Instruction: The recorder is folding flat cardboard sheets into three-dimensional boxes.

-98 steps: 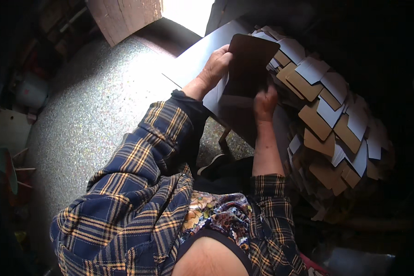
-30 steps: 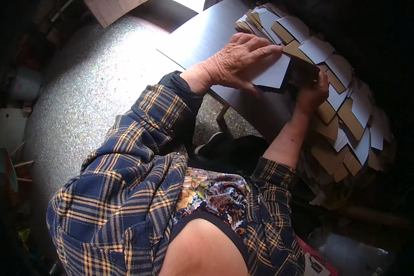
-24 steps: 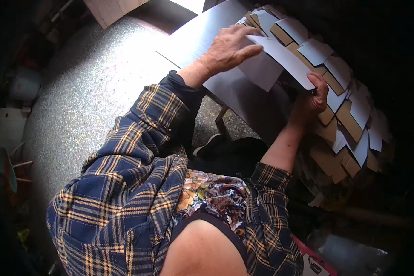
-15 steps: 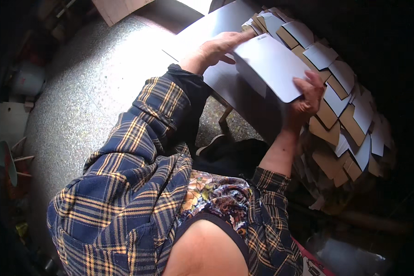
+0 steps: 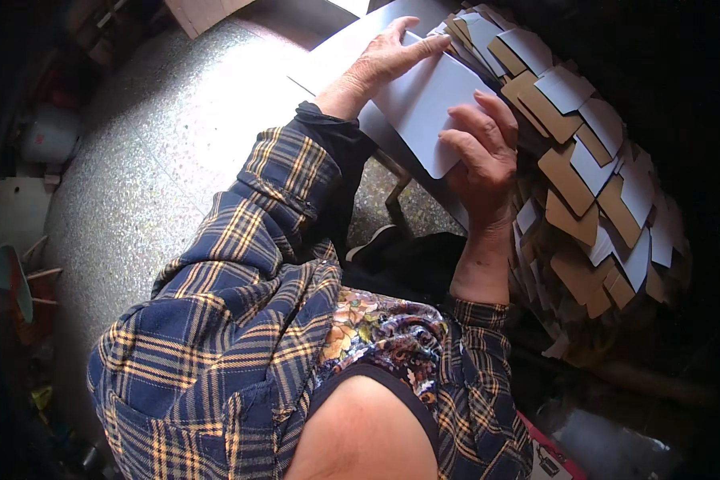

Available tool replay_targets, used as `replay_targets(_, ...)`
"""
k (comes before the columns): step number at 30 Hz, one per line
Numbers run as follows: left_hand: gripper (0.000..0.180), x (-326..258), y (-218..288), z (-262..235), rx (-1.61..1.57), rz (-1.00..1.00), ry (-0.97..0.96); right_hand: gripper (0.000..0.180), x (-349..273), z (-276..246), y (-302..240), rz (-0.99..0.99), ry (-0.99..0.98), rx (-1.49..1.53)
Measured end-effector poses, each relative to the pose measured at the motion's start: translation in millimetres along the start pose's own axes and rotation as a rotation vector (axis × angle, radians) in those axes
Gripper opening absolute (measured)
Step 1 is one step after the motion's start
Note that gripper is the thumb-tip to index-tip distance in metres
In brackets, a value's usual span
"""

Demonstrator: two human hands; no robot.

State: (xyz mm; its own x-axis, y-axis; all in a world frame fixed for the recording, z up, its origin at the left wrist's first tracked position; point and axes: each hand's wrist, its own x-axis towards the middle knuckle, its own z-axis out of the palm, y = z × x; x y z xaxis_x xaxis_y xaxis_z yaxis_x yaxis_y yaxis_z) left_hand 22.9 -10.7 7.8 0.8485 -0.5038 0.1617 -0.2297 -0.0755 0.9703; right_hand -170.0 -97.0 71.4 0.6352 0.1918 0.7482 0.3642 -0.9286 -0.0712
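A white card [image 5: 426, 112] with rounded corners, perhaps a stack of them, lies slanted between my hands over a grey-white tabletop [image 5: 338, 58]. My left hand [image 5: 388, 62] is at its far end, thumb along the top edge and a finger reaching beyond. How far the other fingers wrap around it is hidden. My right hand [image 5: 486, 148] is beside the near right corner, its fingers bent and spread apart. One fingertip comes close to the card's surface; contact cannot be made out.
Several overlapping white and brown cards [image 5: 580, 168] form a tall heap at the right. A table leg [image 5: 396, 192] shows below the tabletop. Speckled floor [image 5: 136, 160] stretches to the left. A brown box [image 5: 204, 14] stands at the far left, and a clear plastic bag [image 5: 608, 444] lies at the lower right.
The white card has shifted left and toward a flatter, lower position. My right hand has moved left and loosened its fingers from the card's edge. My left hand has moved slightly farther away.
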Motion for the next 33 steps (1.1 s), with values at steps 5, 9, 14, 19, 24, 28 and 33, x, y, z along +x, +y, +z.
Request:
replay_targets(5,0.084,-7,14,-5,-0.042,-0.117,-0.033,0.016,-7,7,2,-0.016,-0.044,-0.003)
replay_targets(9,0.067,-7,3,-5,-0.142,-0.055,-0.01,0.07,-14,24,7,0.084,0.219,0.046)
replay_targets(14,0.051,-9,-21,-10,-0.137,0.066,-0.144,0.088,-51,69,27,0.7,0.116,0.272)
replay_targets(19,0.055,-10,-7,0,-0.279,-0.04,-0.275,0.051,-62,83,27,0.938,0.16,0.804)
replay_targets(24,0.053,-22,16,8,-0.102,-0.007,-0.36,0.036,-71,84,38,1.0,0.319,1.02)
replay_targets(28,0.046,-13,7,9,0.177,0.103,-0.42,0.037,-82,101,39,0.844,0.324,0.939)
replay_targets(33,0.044,-14,9,24,0.137,0.101,-0.386,0.043,-94,101,61,0.383,0.275,0.2)
